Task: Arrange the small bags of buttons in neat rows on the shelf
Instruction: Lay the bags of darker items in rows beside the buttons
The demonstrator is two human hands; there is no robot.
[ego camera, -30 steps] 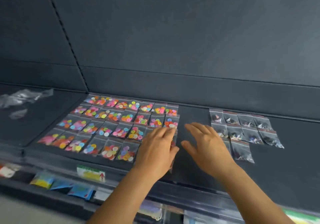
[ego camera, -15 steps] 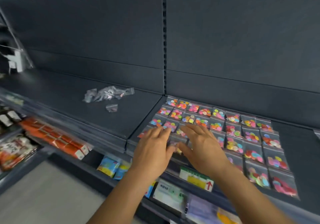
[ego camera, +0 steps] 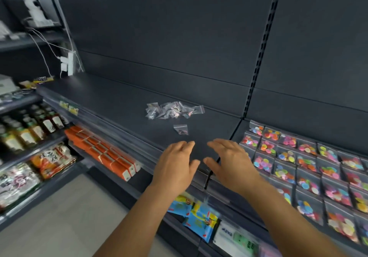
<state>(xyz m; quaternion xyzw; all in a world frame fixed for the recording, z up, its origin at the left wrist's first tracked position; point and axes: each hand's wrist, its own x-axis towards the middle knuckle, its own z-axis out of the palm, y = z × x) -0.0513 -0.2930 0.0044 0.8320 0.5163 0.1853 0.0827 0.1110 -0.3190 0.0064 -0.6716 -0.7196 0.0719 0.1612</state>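
A loose heap of small clear bags of buttons [ego camera: 174,110] lies on the dark shelf [ego camera: 119,101], with one single bag [ego camera: 180,129] apart in front of it. To the right, small bags of colourful buttons [ego camera: 306,163] lie in neat rows on the neighbouring shelf section. My left hand [ego camera: 176,166] and my right hand [ego camera: 229,162] hover side by side over the shelf's front edge, fingers relaxed and spread, holding nothing. Both are short of the single bag.
A lower shelf holds orange boxes [ego camera: 103,153], blue packets [ego camera: 199,219] and snack bags [ego camera: 51,160]. Bottles [ego camera: 29,127] stand at the left. A white power strip with cables [ego camera: 68,63] hangs at the shelf's far left end.
The view has swung left from the arranged rows. Both hands have moved left off the colourful bags toward the loose heap of clear bags.
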